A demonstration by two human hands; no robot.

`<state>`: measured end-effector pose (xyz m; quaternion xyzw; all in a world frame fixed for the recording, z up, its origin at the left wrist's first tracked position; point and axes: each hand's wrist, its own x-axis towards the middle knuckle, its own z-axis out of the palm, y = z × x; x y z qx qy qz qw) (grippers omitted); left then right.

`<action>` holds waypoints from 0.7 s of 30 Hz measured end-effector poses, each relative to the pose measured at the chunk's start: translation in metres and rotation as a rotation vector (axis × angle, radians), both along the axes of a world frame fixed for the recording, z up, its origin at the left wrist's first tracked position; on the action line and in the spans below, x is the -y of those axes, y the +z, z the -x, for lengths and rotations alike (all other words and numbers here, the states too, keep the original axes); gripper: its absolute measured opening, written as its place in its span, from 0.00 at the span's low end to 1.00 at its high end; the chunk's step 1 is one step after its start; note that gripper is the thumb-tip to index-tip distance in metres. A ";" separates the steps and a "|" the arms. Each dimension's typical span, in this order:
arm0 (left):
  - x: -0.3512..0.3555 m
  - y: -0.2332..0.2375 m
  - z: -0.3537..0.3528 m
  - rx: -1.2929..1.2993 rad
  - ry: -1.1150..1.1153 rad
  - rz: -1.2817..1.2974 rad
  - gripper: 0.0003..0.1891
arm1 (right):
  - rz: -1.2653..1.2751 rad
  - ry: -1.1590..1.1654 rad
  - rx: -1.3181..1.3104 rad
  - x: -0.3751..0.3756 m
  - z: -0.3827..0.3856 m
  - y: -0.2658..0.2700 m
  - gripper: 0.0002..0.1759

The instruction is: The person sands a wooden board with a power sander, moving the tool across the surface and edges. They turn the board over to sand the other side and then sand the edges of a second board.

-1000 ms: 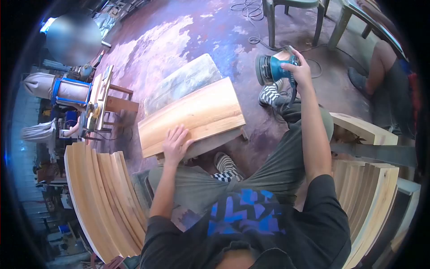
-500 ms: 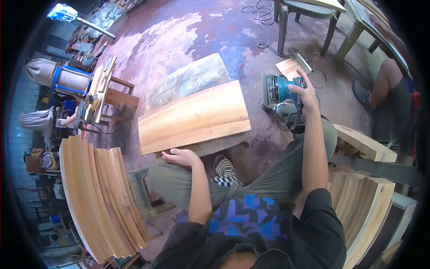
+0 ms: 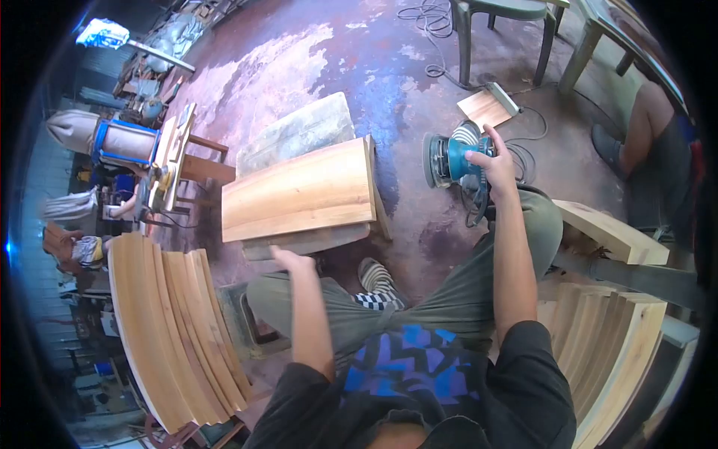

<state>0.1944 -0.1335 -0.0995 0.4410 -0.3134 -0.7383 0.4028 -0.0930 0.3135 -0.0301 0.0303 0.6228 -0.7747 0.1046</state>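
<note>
My right hand [image 3: 495, 161] grips a teal electric sander [image 3: 465, 159], held up over my right knee with its round pad turned to the left. The sander's cord hangs down by my leg. My left hand [image 3: 295, 262] is somewhat blurred, off the near edge of a flat wooden board [image 3: 299, 196], with its fingers apart and nothing in them. The board lies tilted on a worn grey support [image 3: 299, 135], which shows beyond its far edge and below its near one.
Curved wooden boards [image 3: 168, 329] stand stacked at my left, and more boards [image 3: 609, 352] at my right. A small wood piece [image 3: 485, 108] lies on the floor near a cord and a plastic chair [image 3: 505, 16]. Another person's leg [image 3: 642, 123] is at far right.
The board has shifted left and its right end now shows a thick edge. My left hand has moved slightly left, away from the board. The sander has moved a little left and down.
</note>
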 end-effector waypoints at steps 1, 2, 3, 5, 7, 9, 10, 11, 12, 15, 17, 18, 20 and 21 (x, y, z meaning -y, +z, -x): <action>-0.043 -0.002 0.009 -0.009 -0.051 -0.084 0.35 | 0.014 -0.014 -0.001 0.003 0.001 0.000 0.52; -0.091 0.006 0.018 0.173 -0.031 -0.047 0.31 | 0.002 -0.014 -0.014 0.005 0.002 0.000 0.52; -0.114 -0.003 0.021 0.264 -0.004 -0.148 0.28 | -0.015 -0.005 -0.024 0.005 0.001 0.000 0.52; -0.120 -0.019 -0.001 0.164 -0.112 -0.178 0.21 | -0.023 -0.002 -0.031 0.007 0.001 -0.009 0.52; -0.117 -0.017 -0.011 0.184 -0.171 -0.102 0.14 | -0.030 0.005 -0.051 0.008 0.001 -0.004 0.52; -0.122 -0.018 -0.020 0.192 -0.056 -0.162 0.15 | 0.015 -0.008 -0.002 0.003 -0.008 -0.001 0.52; -0.127 -0.014 -0.034 0.186 -0.088 -0.175 0.14 | 0.027 0.003 0.036 -0.001 -0.009 -0.004 0.52; -0.130 -0.011 -0.046 0.182 -0.119 -0.186 0.14 | 0.025 -0.001 0.041 -0.003 -0.009 -0.010 0.52; -0.140 0.014 -0.055 0.197 -0.117 -0.190 0.14 | 0.098 0.012 0.067 -0.004 -0.013 -0.017 0.51; -0.158 0.065 -0.072 0.265 -0.665 -0.280 0.20 | 0.163 0.037 0.122 -0.005 -0.026 -0.035 0.50; -0.137 0.064 -0.086 0.468 -1.201 0.192 0.34 | 0.133 0.102 0.133 -0.006 -0.033 -0.056 0.50; -0.135 0.087 -0.070 0.595 -1.174 0.857 0.39 | 0.188 0.075 0.174 0.002 -0.046 -0.044 0.50; -0.121 0.119 -0.022 0.748 -1.054 1.632 0.51 | 0.207 0.103 0.223 0.013 -0.054 -0.048 0.50; -0.107 0.121 -0.003 0.799 -1.054 1.740 0.56 | 0.230 0.118 0.272 0.017 -0.058 -0.052 0.50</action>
